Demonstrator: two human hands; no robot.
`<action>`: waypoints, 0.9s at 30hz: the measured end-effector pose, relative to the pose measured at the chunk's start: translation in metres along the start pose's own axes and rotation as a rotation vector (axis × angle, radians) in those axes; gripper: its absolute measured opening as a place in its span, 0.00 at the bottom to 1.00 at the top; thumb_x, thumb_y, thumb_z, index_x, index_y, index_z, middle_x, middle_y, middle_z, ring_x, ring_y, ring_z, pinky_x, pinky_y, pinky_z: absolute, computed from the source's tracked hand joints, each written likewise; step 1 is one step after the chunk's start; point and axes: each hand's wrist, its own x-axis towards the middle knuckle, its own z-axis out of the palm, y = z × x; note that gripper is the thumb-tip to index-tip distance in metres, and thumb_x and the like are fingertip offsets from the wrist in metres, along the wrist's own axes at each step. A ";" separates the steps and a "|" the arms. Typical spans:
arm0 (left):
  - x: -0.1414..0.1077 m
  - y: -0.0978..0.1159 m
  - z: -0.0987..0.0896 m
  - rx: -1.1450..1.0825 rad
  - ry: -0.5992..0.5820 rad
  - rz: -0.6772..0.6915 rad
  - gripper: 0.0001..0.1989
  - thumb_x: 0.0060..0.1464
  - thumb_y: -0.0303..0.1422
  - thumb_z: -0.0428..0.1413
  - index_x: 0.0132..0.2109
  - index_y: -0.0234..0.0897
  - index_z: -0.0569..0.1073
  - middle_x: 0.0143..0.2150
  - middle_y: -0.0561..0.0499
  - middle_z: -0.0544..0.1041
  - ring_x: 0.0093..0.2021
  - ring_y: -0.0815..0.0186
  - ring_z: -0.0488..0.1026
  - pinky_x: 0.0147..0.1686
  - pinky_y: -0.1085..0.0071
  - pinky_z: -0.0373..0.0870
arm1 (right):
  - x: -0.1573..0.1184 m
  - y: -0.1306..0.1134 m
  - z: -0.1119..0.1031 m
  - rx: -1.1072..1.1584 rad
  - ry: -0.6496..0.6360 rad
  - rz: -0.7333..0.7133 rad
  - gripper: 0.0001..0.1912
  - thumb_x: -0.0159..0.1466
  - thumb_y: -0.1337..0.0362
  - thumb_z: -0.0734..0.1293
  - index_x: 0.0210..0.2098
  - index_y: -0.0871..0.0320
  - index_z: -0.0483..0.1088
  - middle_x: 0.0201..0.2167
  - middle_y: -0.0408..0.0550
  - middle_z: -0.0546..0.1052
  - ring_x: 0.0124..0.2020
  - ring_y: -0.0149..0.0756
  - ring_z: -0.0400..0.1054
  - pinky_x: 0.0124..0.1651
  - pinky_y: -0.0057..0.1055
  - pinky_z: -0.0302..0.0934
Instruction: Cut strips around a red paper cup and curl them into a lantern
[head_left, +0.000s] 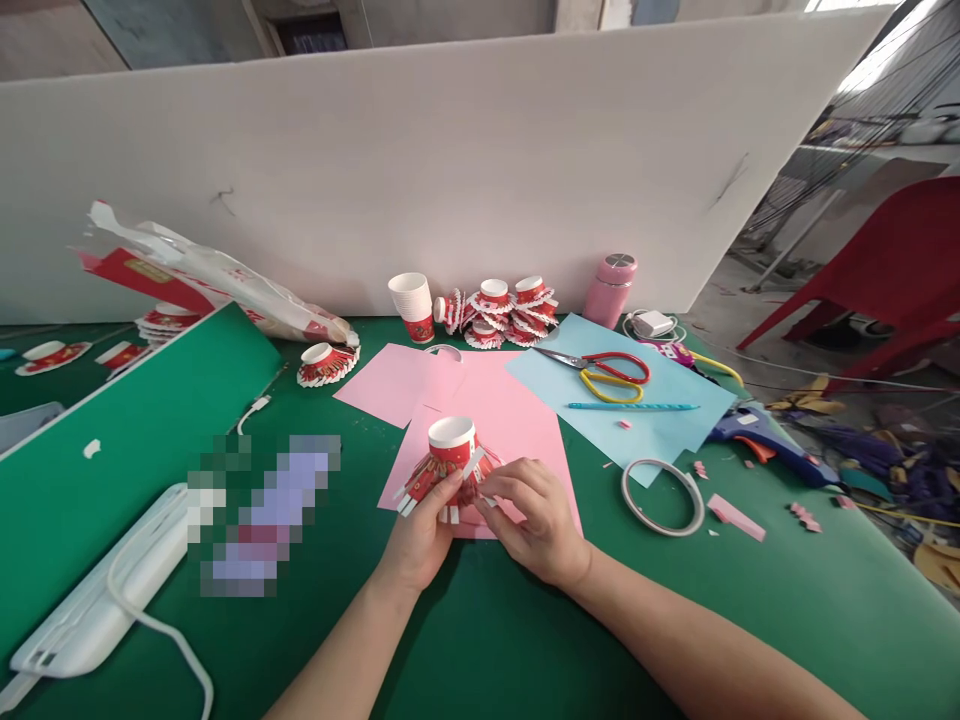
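Observation:
A red and white paper cup (452, 437) with its side cut into many splayed strips is held above pink paper (536, 430), its round white end up. My left hand (424, 530) grips its near side, the thumb pressed on the strips. At its right side, my right hand (536, 515) pinches one of the strips between thumb and fingers. A pale strip stands out in front of the cup, close to my left thumb. The undersides of the cup and some fingertips are hidden.
Behind are stacked cups (411, 305), cut cups (495, 320) and a pink bottle (611, 290). To the right lie scissors (611, 370), a blue pen (634, 406), a tape roll (663, 497) and a glue gun (776, 445). A white power strip (105, 590) lies left.

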 end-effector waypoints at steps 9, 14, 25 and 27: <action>0.001 0.001 0.001 0.081 0.017 0.088 0.11 0.41 0.33 0.64 0.36 0.39 0.78 0.35 0.51 0.79 0.40 0.62 0.75 0.40 0.70 0.71 | 0.001 0.001 -0.001 -0.112 -0.092 -0.103 0.05 0.61 0.70 0.63 0.38 0.57 0.67 0.31 0.47 0.76 0.31 0.33 0.67 0.32 0.32 0.59; 0.004 -0.005 -0.007 0.114 0.043 0.073 0.14 0.41 0.34 0.64 0.38 0.38 0.78 0.39 0.49 0.80 0.45 0.57 0.74 0.47 0.63 0.69 | 0.001 0.002 -0.003 -0.198 -0.158 -0.171 0.05 0.62 0.68 0.62 0.38 0.57 0.68 0.32 0.47 0.77 0.31 0.33 0.67 0.34 0.32 0.58; 0.005 -0.001 -0.004 0.000 0.106 0.043 0.13 0.36 0.31 0.66 0.34 0.36 0.78 0.35 0.51 0.80 0.37 0.65 0.76 0.41 0.71 0.70 | 0.000 -0.001 0.001 -0.198 -0.151 -0.130 0.13 0.61 0.71 0.61 0.46 0.58 0.64 0.35 0.48 0.75 0.34 0.34 0.66 0.35 0.32 0.59; 0.006 0.002 -0.003 -0.041 0.101 0.037 0.13 0.37 0.30 0.66 0.36 0.36 0.78 0.35 0.51 0.80 0.36 0.66 0.76 0.40 0.72 0.70 | 0.001 -0.003 0.000 -0.193 -0.152 -0.097 0.14 0.61 0.70 0.62 0.47 0.58 0.64 0.37 0.50 0.74 0.36 0.36 0.65 0.36 0.34 0.60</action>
